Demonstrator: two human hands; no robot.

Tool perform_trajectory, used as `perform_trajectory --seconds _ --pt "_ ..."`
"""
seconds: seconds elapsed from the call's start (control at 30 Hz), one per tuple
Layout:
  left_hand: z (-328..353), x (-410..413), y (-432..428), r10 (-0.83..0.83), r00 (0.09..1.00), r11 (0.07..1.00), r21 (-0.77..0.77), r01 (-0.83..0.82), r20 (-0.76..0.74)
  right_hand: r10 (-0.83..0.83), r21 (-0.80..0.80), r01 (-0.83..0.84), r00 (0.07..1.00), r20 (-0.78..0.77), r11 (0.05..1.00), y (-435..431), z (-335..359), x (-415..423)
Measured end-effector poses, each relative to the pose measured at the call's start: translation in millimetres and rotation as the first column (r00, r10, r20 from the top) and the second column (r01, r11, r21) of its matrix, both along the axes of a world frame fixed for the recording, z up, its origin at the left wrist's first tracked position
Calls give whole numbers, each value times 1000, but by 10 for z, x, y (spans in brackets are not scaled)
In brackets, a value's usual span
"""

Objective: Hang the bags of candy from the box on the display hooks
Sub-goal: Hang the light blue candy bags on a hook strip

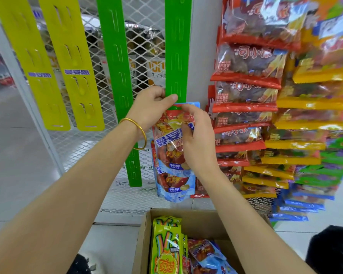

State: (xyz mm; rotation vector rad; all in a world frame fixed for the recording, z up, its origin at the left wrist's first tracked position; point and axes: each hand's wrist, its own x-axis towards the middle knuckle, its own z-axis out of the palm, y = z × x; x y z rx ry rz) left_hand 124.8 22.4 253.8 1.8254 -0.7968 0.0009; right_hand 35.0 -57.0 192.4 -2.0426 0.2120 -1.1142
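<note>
Hands meet low on a green strip (175, 46) that hangs on a wire mesh panel (83, 147). The left hand (152, 107) pinches the strip, thumb laid across its front and fingers curled at its left edge, just above a red and blue candy bag (166, 141). The right hand (198, 139) grips that bag's upper right side with curled fingers, holding its top against the strip. More bags of the same kind (172, 186) hang just below. Underneath, an open cardboard box (143, 244) holds further candy, with green-yellow bags (166, 252) standing at its left.

A shop: candy bags (248, 80) hang in rows on display strips (175, 46).
</note>
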Motion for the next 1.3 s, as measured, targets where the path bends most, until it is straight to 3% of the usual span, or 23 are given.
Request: perform_trajectory --seconds 0.23,0.47,0.53,0.63,0.73,0.83,0.93,1.0,1.03,1.13,1.23,1.3 --pt "-43 32 29 5 999 1000 7 -6 40 14 53 -12 999 -34 999 15 -209 -34" --pt "-235 -95 122 33 998 999 -44 -30 58 28 0 -28 998 -55 1000 16 -306 -119" --pt "-393 -141 190 106 971 994 -31 -102 216 4 -13 -5 997 -77 1000 7 -361 -256" --pt "-699 -298 335 276 836 961 -117 -251 473 -112 -56 109 992 -49 992 -41 -603 -609" --pt "-1091 -552 399 194 815 981 -127 -149 545 -230 -94 219 965 -130 971 -273 -1107 -904" --pt "-1590 -733 364 -36 869 999 42 18 493 -202 -20 229 812 -547 973 -656 -1922 -1003" --pt "-1964 -810 302 -241 859 955 266 128 452 4 103 194 453 -892 976 -865 -2807 -1133" --pt "-2096 -828 272 -341 816 918 352 182 466 114 155 148 252 -961 977 -809 -3226 -1215" --pt "-2126 -829 254 -371 802 905 374 201 467 145 181 157 219 -965 971 -765 -3348 -1224" --pt "-2177 -818 203 -410 809 878 422 226 420 156 234 310 256 -954 921 -692 -3507 -1138" --pt "-2274 -764 162 -423 841 842 489 227 337 22 73 393 135 -991 917 -716 -3593 -1057" --pt "-2342 -727 136 -417 862 830 508 232 288 12 48 452 81 -997 891 -753 -3598 -1028"
